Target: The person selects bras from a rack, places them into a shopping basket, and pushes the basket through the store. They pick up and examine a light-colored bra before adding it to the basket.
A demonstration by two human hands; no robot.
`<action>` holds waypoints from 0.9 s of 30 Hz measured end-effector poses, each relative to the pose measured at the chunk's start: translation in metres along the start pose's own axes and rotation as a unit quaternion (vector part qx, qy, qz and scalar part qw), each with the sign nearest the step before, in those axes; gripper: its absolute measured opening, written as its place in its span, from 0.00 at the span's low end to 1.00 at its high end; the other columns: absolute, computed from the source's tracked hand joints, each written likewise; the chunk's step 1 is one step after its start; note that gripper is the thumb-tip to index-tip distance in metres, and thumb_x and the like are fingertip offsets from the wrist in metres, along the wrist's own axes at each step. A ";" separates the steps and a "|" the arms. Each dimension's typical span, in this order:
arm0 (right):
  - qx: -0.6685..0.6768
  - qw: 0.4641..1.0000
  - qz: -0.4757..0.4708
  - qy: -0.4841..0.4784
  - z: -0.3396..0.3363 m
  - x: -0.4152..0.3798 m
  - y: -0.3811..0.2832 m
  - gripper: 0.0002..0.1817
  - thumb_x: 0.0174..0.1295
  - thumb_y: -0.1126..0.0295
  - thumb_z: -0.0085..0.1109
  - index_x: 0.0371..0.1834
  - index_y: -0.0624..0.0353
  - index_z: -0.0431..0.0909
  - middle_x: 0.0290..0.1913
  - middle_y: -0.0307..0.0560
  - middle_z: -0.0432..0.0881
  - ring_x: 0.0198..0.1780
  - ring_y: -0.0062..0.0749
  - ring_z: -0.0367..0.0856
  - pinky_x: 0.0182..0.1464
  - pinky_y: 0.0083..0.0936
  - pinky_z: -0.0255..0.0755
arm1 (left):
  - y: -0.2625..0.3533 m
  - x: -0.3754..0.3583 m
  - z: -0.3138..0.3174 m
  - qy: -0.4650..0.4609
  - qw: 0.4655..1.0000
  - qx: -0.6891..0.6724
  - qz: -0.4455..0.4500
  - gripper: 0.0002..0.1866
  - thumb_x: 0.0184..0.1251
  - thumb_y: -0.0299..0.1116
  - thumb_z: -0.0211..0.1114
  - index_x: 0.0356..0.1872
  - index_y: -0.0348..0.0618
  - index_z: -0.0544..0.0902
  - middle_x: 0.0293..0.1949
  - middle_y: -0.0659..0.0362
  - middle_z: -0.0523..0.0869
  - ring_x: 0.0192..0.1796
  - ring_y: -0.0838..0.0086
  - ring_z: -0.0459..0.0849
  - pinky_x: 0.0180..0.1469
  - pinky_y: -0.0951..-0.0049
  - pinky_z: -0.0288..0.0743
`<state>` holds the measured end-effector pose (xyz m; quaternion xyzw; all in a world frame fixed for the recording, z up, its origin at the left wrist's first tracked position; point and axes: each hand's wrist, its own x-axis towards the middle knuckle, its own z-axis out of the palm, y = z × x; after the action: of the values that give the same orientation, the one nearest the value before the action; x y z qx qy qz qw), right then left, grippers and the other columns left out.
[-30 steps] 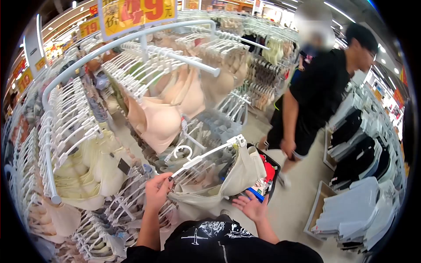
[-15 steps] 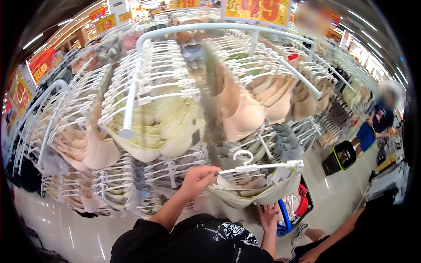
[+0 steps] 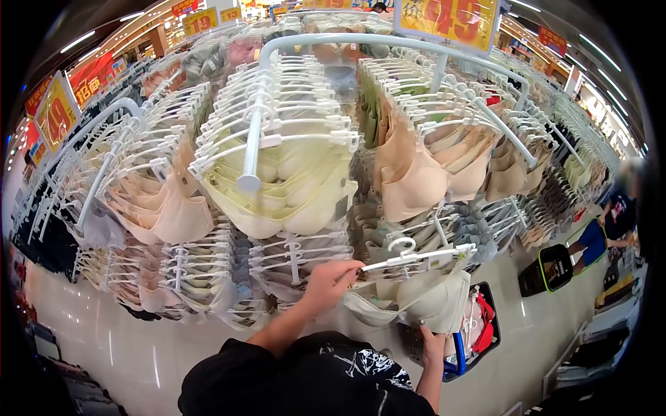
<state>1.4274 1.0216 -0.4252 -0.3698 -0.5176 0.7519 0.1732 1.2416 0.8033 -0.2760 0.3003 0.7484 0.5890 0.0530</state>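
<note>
My left hand (image 3: 331, 286) pinches the left end of a white plastic hanger (image 3: 416, 260). From that hanger hangs a pale cream bra (image 3: 433, 301), its right cup facing me. At the cup's lower edge is my right hand (image 3: 433, 344), a fingertip on the fabric; its other fingers are partly hidden, and the grip looks closed on the bra. Just behind this hand stands a dark shopping basket (image 3: 494, 333) with a blue handle (image 3: 456, 357), holding red and pale garments.
A rack with a white rail (image 3: 253, 139) carries pale yellow bras (image 3: 291, 194) and beige bras (image 3: 416, 184). Lower rows hang underneath. A price sign (image 3: 447, 24) tops the rack. At right stand a person (image 3: 596, 232) and a black-green basket (image 3: 548, 269).
My right hand has risen from below, fingers spread, to the bra's lower edge. The cup now faces me more. My view has shifted, and the nearby person at lower right has left it.
</note>
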 end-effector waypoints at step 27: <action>0.028 0.906 -0.208 0.368 -0.040 -0.022 -0.020 0.31 0.39 0.79 0.65 0.51 0.65 0.68 0.45 0.46 0.77 0.44 0.31 0.76 0.46 0.27 0.70 | 0.000 -0.031 0.080 -0.114 0.959 -0.245 -0.088 0.09 0.63 0.21 0.51 0.41 0.32 0.77 0.23 0.65 0.74 0.24 0.87 0.69 0.26 0.88 0.63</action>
<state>1.4688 1.0415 -0.4066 -0.4991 -0.4609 0.5232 0.5145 1.3017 0.8549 -0.3081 0.2762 0.5935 0.7092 0.2617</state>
